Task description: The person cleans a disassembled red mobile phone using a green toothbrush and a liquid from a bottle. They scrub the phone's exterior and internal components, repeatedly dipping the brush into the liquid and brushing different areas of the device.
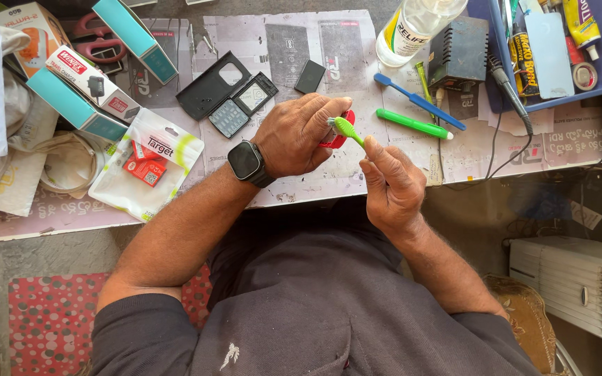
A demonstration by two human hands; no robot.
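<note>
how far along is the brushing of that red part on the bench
Done: the black phone back cover and grey keypad panel lie apart on the bench. In hand: the left hand grips a small red part while the right hand holds a green toothbrush at it. Left: putting the parts back together, seemingly.

Left hand point(294, 136) closed around a small red part point(338, 136), right hand point(390, 184) pinching a green toothbrush point(346, 129), bristles touching the part just beside the left fingertips
</note>
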